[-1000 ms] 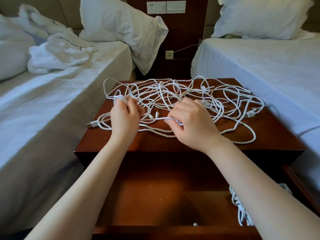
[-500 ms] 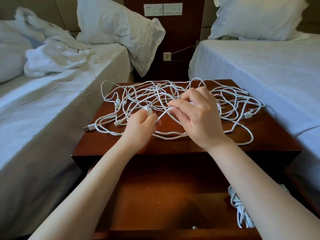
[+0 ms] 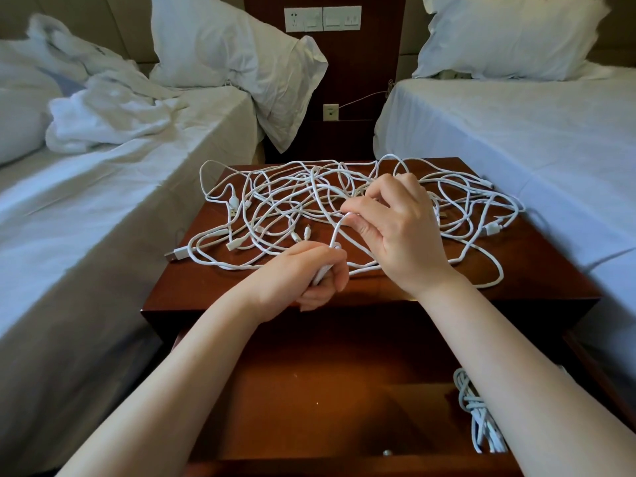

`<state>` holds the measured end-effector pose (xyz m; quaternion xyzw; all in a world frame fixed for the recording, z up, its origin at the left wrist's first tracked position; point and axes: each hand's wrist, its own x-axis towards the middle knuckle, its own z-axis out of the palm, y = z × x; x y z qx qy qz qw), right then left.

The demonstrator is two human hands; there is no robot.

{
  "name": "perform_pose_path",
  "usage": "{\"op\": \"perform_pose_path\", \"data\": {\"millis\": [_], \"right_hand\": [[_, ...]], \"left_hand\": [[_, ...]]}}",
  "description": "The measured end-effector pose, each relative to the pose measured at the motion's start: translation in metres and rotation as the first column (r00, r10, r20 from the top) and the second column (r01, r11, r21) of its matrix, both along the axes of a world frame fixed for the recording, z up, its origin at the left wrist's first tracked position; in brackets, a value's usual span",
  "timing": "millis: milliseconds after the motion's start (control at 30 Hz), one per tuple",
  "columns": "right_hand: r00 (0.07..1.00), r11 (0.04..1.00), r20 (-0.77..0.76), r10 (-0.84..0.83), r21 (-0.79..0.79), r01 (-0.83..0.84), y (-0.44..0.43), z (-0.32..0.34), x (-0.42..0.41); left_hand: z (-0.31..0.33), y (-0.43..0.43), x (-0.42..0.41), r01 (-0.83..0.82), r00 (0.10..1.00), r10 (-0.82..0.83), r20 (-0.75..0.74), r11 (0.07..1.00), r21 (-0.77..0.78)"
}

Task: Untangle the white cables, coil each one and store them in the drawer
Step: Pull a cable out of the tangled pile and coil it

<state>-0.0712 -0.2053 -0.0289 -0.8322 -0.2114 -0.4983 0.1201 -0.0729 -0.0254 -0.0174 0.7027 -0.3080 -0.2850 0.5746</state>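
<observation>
Cables (image 3: 335,235) across nightstand (image 3: 213,287), edge to edge

Dark wooden nightstand (image 3: 213,287), tangled white cables (image 3: 282,204) spread over its top, USB plug (image 3: 176,254) near left edge

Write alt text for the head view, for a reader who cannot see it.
A person's left hand grips one white cable strand while the right hand pinches it higher up, above a tangle of white cables spread over a wooden nightstand. The drawer below stands open, with one coiled cable at its right side.
</observation>
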Motion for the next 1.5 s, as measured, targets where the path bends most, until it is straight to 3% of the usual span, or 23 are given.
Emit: {"op": "perform_pose_path", "data": {"millis": [133, 267, 333, 467, 733, 833, 900, 1067, 1300, 1400, 1500], "right_hand": [[0.994, 0.998, -0.096, 0.055, 0.005, -0.055, -0.003, -0.005, 0.003], [0.954, 0.996, -0.285, 0.090, 0.050, -0.079, 0.000, -0.013, 0.003], [0.956, 0.994, -0.270, 0.113, 0.042, -0.105, 0.008, -0.016, 0.002], [0.960, 0.993, -0.254, 0.118, 0.054, -0.108, 0.017, -0.016, 0.001], [0.880, 0.993, -0.461, 0.116, 0.035, -0.113, 0.022, -0.018, -0.003], [0.837, 0.994, -0.546, 0.025, -0.078, -0.081, 0.022, -0.017, -0.005], [0.853, 0.991, -0.522, 0.005, -0.113, -0.075, 0.024, -0.018, -0.006], [0.879, 0.988, -0.477, 0.021, -0.125, -0.092, 0.023, -0.021, -0.006], [0.908, 0.979, -0.399, 0.130, -0.093, -0.181, 0.032, -0.010, -0.013], [0.914, 0.982, -0.378, 0.149, -0.055, -0.183, 0.029, -0.005, -0.014], [0.911, 0.985, -0.382, 0.157, -0.004, -0.172, 0.024, 0.002, -0.016]], "left_hand": [[-0.001, -0.001, 0.000, 0.059, 0.997, -0.064, -0.048, 0.993, -0.106], [0.003, -0.001, -0.001, 0.109, 0.982, -0.153, -0.110, 0.937, -0.332], [0.005, -0.001, -0.002, 0.102, 0.975, -0.174, -0.138, 0.903, -0.418], [0.008, -0.001, -0.002, 0.002, 0.978, -0.111, -0.174, 0.849, -0.529], [0.008, -0.003, 0.000, -0.268, 0.954, 0.093, -0.285, 0.693, -0.670], [0.013, 0.002, 0.005, -0.418, 0.907, 0.220, -0.359, 0.579, -0.700], [0.014, 0.005, 0.009, -0.478, 0.878, 0.265, -0.398, 0.524, -0.705], [0.010, 0.001, 0.014, -0.564, 0.824, 0.370, -0.429, 0.476, -0.674], [0.001, 0.004, 0.031, -0.734, 0.669, 0.512, -0.539, 0.340, -0.588], [-0.002, 0.007, 0.036, -0.762, 0.627, 0.598, -0.498, 0.339, -0.552], [-0.003, 0.009, 0.036, -0.785, 0.575, 0.753, -0.320, 0.397, -0.475]]}}
